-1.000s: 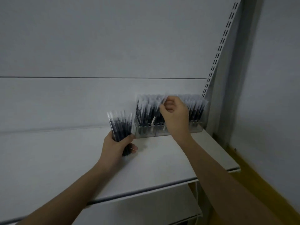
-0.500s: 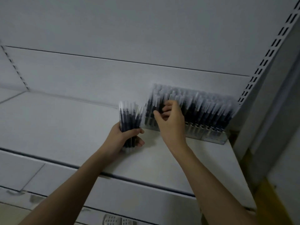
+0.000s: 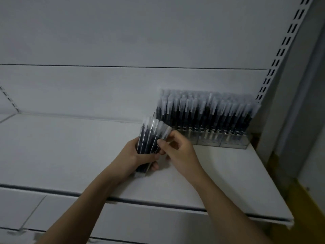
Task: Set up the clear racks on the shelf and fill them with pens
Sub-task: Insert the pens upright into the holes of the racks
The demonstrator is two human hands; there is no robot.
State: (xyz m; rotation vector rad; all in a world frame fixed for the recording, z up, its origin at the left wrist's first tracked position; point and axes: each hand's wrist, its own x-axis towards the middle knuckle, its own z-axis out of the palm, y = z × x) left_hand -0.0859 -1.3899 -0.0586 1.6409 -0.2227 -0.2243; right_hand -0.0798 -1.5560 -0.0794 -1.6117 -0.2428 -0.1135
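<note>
At the far left we see the white shelf (image 3: 61, 148) running wide and flat, with a slotted upright (image 3: 10, 99) on the back panel in the corner. Moving rightward, our left hand (image 3: 135, 155) rises from the lower left, its grip wrapped around a bundle of pens (image 3: 151, 138) with dark barrels and clear caps; the bundle stands roughly upright, fanned a little at the top, its lower end close to the shelf surface. Just to its right, our right hand (image 3: 179, 152) has its grip pinching the rightmost pens in that bundle, thumb and forefinger closed on them near the caps while the other fingers curl beneath. Behind and to the right of both hands, the clear racks (image 3: 219, 140) stand in a row against the back panel (image 3: 123, 41), touching one another and packed with upright pens (image 3: 207, 111) whose clear caps lean slightly rightward. The racks reach almost to the shelf's right end, near the perforated upright (image 3: 281, 50) that climbs the right side. Below the shelf edge we see a lower shelf (image 3: 35, 205), and at the far right a yellowish strip (image 3: 302, 208) by the wall
</note>
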